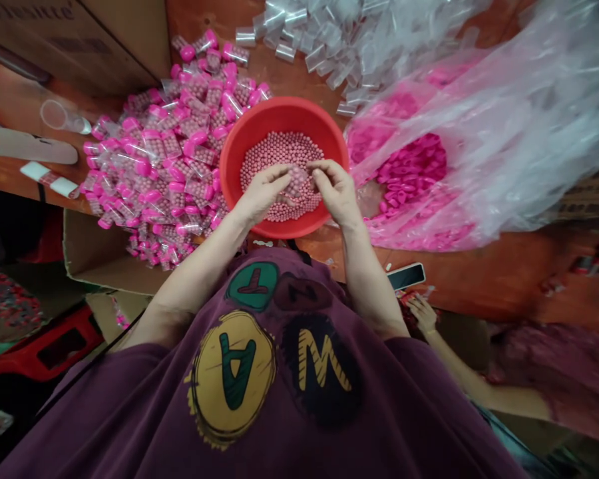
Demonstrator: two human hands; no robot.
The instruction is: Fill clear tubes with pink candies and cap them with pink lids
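Note:
My left hand grips a small clear plastic jar that holds pink beads. Close by on its right, my right hand has its thumb and fingers drawn together; whatever may be between them is too small or hidden to make out. Both hands are over a red basin, above the loose pink beads inside it. Left of the basin lies a big heap of bead-filled jars with bright pink caps.
To the right, a clear plastic bag lies open around loose pink caps. Clear jars are piled at the back. A cardboard box stands back left. A phone lies near another person's hand.

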